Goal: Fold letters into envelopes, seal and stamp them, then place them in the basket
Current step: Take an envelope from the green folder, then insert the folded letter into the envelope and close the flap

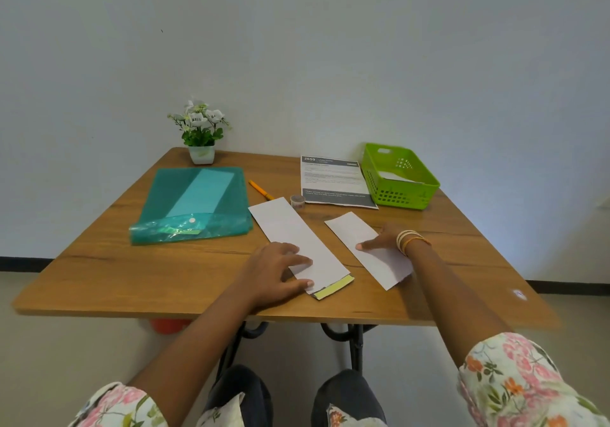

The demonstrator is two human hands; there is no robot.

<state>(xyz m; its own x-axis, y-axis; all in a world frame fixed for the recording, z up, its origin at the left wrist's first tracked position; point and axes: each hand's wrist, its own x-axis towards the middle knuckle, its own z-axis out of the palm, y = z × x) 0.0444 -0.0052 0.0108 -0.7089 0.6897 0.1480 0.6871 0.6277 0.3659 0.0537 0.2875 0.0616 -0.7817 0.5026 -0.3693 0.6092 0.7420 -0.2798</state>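
Wooden table (99, 261) against a plain white wall; two hands on white paper items.
Nearest, the left hand (277, 271) lies with fingers spread flat on the long white envelope (290, 228), beside its yellow-edged flap (333, 288); the right hand (383, 238) presses straight fingers on the folded letter (353, 228), just beside the envelope; beyond, a tape roll (297, 201), a pencil (260, 189), a teal folder (194, 205); farthest, a printed sheet (333, 179), the green basket (401, 179) holding white paper, a potted flower (201, 133).
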